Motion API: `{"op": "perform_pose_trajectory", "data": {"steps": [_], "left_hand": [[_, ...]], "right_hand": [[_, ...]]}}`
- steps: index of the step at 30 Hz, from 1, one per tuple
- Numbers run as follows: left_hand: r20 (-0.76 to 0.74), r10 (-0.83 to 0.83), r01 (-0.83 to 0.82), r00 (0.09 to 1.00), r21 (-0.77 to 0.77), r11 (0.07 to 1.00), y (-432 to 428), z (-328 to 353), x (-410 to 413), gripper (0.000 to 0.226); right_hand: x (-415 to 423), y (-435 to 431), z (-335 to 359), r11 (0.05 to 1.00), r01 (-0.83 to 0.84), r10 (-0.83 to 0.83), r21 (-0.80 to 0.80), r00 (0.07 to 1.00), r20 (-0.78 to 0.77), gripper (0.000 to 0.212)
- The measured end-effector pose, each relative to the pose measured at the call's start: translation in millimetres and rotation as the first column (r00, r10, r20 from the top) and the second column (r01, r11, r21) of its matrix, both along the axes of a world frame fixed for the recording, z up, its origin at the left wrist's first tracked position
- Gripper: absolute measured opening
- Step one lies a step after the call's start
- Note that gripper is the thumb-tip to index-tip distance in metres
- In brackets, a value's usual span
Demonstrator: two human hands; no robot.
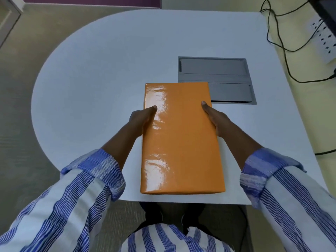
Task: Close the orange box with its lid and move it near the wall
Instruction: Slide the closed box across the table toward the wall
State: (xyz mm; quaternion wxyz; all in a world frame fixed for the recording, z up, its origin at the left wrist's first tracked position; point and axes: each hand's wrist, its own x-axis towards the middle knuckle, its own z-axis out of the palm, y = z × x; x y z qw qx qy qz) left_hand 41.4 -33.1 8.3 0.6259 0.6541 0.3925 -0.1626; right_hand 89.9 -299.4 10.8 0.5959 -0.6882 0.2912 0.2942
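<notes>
1. Orange box (pixel 180 137), lid on, sits at the table's (pixel 91 88) near edge.
2. Left hand (pixel 141 119) and right hand (pixel 214 119) clamp its long sides, thumbs on top, likely for a steady push toward the wall.

The worktop (pixel 101 70) is pale grey-blue, rounded along its left side and square on the right, its right edge close to the cream wall. A glossy orange box (pixel 180 142), lid on, lies lengthwise near the front edge. Just behind it a grey hatch (pixel 218 70), perhaps a cable panel, sits flush in the surface.
</notes>
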Motion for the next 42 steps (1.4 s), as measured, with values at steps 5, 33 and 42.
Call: {"op": "perform_pose_trajectory", "data": {"steps": [5,33,42], "left_hand": [[0.008,-0.001,0.003,1.0,-0.183,0.983,9.4,-19.7,-37.7,0.083],[0.184,-0.097,0.17,0.978,-0.435,0.884,-173.2,-13.5,-4.7,0.064],[0.173,-0.142,0.203,0.975,-0.423,0.883,-250.5,-27.1,5.8,0.067]], "right_hand": [[-38.4,-20.8,-8.8,0.993,-0.046,0.05,0.113,0.998,-0.03,0.085],[-31.3,-190.3,32.5,0.994,-0.012,0.026,-0.113,0.992,0.126,0.061],[-29.0,-261.6,24.1,0.967,0.011,0.025,-0.254,0.99,0.139,0.084]]}}
